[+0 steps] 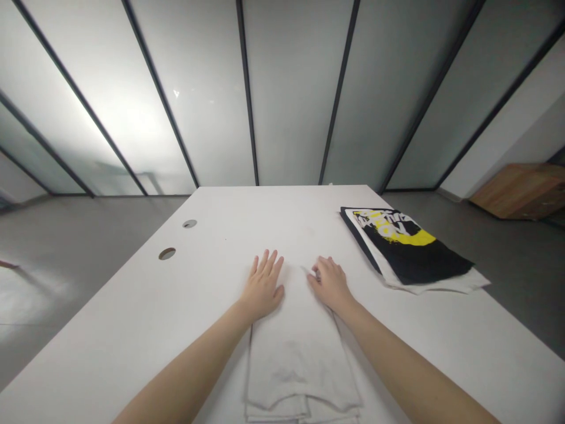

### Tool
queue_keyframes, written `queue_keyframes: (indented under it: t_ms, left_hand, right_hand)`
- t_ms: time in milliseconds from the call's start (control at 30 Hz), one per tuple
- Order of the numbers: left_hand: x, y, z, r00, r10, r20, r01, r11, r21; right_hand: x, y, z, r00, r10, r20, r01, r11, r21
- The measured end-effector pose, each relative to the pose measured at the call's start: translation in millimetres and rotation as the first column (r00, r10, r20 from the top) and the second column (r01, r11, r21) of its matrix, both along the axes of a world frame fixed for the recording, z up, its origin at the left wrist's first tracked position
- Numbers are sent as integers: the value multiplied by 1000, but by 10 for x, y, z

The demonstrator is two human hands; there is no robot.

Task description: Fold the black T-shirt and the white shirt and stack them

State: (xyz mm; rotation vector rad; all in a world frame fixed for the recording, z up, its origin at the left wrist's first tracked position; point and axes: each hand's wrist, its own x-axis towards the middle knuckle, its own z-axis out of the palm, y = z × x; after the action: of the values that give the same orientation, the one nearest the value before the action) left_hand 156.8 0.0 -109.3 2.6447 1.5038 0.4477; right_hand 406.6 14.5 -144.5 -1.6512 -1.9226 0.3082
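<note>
A white T-shirt point(295, 353), folded into a long narrow strip, lies on the white table in front of me. Its curved neckline is towards me. My left hand point(263, 288) rests palm down at the far left part of the shirt, with its fingers spread and pointing away. At the far right corner, the fingers of my right hand point(330, 284) are curled and pinch a bit of the white cloth. Part of the shirt's far end is hard to make out against the white tabletop.
On the right side of the table point(212, 330) lies a stack of folded shirts point(436, 262), the top one black with yellow and white print. Two round holes point(167, 254) are at the table's left. Frosted glass panels point(291, 94) stand behind; a wooden box point(521, 189) is on the right.
</note>
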Motion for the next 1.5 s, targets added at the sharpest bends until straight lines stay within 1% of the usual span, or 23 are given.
queue_keyframes:
  t_ms: [100, 233, 333, 400, 467, 500, 533, 567, 633, 700, 767, 800, 867, 967, 1033, 1100, 1167, 1233, 1300, 1333, 1400, 1467, 1500]
  left_hand:
    - [38, -34, 29, 981, -168, 99, 164, 985, 50]
    - [-2, 12, 98, 960, -178, 217, 176, 984, 31]
    - [-89, 86, 161, 949, -259, 181, 274, 960, -65]
    - [-147, 134, 183, 940, -308, 144, 326, 937, -126]
    - [-187, 172, 185, 943, -296, 149, 319, 934, -160]
    - [-200, 186, 182, 946, -276, 171, 305, 937, -171]
    - [-208, 197, 180, 947, -254, 197, 291, 939, -185]
    - [-214, 208, 182, 949, -225, 219, 270, 941, -203]
    - [-229, 232, 199, 968, -111, 227, 166, 957, -240]
    - [-274, 273, 229, 983, 75, 170, -31, 967, -252]
    - [-368, 341, 261, 958, 271, 91, -244, 941, -235]
    - [-433, 383, 274, 935, 350, 60, -328, 916, -231]
    - [-585, 479, 289, 883, 469, 28, -448, 858, -251]
    - [-796, 611, 291, 809, 585, 58, -541, 780, -314]
    - [-893, 668, 286, 781, 607, 145, -530, 768, -360]
    - [-959, 689, 287, 770, 587, 248, -460, 782, -421]
    - [-1021, 675, 302, 763, 551, 337, -340, 786, -516]
    - [-1094, 638, 335, 754, 524, 396, -175, 741, -649]
    - [-1175, 595, 375, 733, 526, 431, -13, 645, -764]
    - [-1213, 577, 392, 721, 539, 436, 46, 590, -806]
    - [-1265, 554, 406, 691, 571, 444, 130, 505, -853]
    - [-1272, 549, 388, 677, 590, 441, 171, 456, -873]
    - [-1257, 551, 369, 683, 590, 430, 173, 441, -881]
  right_hand:
    - [-45, -56, 102, 942, 208, -262, -227, 973, -41]
    - [-150, -224, 209, 804, 335, -491, -442, 889, -117]
    - [-240, -296, 259, 733, 314, -603, -488, 861, -145]
    - [-279, -283, 301, 692, 243, -680, -472, 865, -171]
    - [-288, -247, 354, 670, 151, -727, -444, 866, -230]
    - [-279, -234, 382, 663, 108, -740, -453, 846, -283]
    - [-260, -228, 406, 655, 61, -753, -482, 801, -354]
    - [-234, -231, 426, 644, 11, -765, -528, 729, -434]
    - [-162, -256, 443, 602, -87, -794, -646, 532, -548]
    - [-82, -276, 428, 560, -163, -813, -731, 365, -577]
    - [-10, -259, 392, 555, -201, -807, -749, 302, -590]
    - [19, -233, 372, 558, -224, -799, -738, 305, -601]
    - [64, -156, 344, 535, -300, -790, -698, 371, -613]
    - [105, -33, 350, 364, -439, -822, -645, 518, -562]
    - [115, 13, 375, 271, -495, -826, -629, 558, -541]
    - [101, 22, 391, 280, -491, -825, -637, 548, -542]
    - [55, 1, 384, 357, -440, -824, -626, 542, -560]
    - [-19, -32, 359, 447, -397, -802, -556, 578, -597]
    - [-95, -63, 338, 493, -389, -778, -456, 647, -612]
    - [-124, -73, 336, 479, -389, -787, -421, 685, -595]
    - [-143, -78, 354, 381, -402, -833, -417, 729, -543]
    - [-109, -61, 392, 266, -446, -855, -492, 700, -518]
    - [-76, -47, 411, 236, -481, -844, -542, 656, -526]
